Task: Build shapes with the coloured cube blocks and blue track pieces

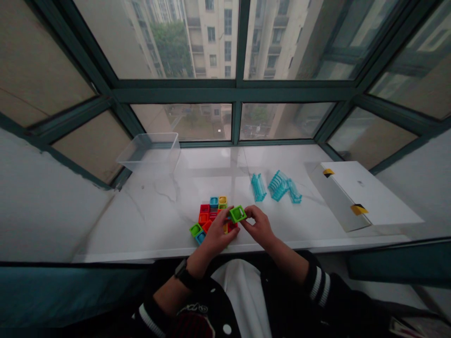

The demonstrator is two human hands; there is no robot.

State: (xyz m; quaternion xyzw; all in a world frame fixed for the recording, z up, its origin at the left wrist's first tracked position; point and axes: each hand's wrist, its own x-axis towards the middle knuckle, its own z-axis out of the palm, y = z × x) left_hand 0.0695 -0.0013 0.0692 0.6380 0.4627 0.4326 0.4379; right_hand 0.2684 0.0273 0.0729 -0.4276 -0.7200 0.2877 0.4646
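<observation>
Between my two hands is a bright green square block (237, 214) with a hollow in its face. My left hand (219, 231) grips its left side, and the fingers of my right hand (259, 224) pinch its right edge. Below and left of it, on the white sill, lies a cluster of coloured blocks. Among them are red blocks (204, 213), a blue block (214, 202), a yellow block (222, 200) and another green block (196, 229). My left hand covers part of this cluster.
Several clear teal plastic track-like pieces (279, 186) lie right of centre. At the back left stands a transparent plastic bin (151, 152). A white box (366, 192) with yellow-black corner tape is on the right. Windows close off the back of the sill (169, 239).
</observation>
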